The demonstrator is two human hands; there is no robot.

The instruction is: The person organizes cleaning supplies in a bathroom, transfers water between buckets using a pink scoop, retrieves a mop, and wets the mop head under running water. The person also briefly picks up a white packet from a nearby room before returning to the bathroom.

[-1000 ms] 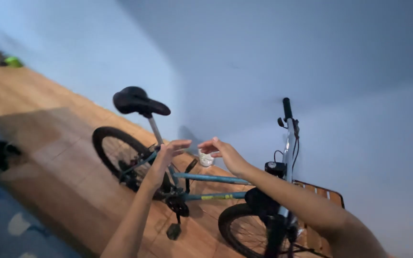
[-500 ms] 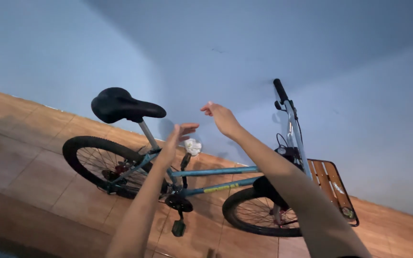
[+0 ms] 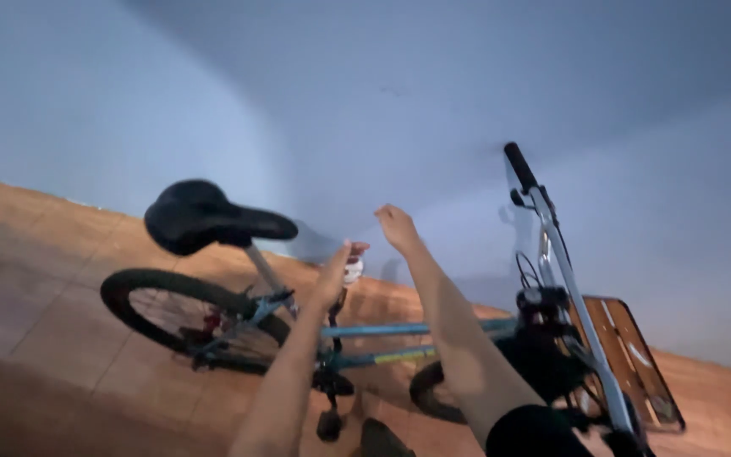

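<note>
A blue bicycle point(image 3: 399, 328) stands side-on against a pale blue wall. Both my arms reach out over its frame. My left hand point(image 3: 336, 269) is stretched flat, fingers together, just above the top tube behind the black saddle point(image 3: 205, 220). A small white crumpled thing point(image 3: 354, 270) shows right at its fingertips; I cannot tell whether the hand touches it. My right hand point(image 3: 398, 227) is raised higher, fingers loose, holding nothing, between the saddle and the black handlebar grip point(image 3: 519, 167).
The rear wheel point(image 3: 141, 292) sits at the left, and the front wheel point(image 3: 433, 393) is partly hidden by my right arm. A wooden slatted rack point(image 3: 628, 347) is at the bike's front. A pedal point(image 3: 328, 423) hangs low. The floor is brown tile point(image 3: 52, 338).
The view has dropped and tilted, so the bicycle sits lower and closer. My right hand has lowered a little and my left hand stays near the white thing.
</note>
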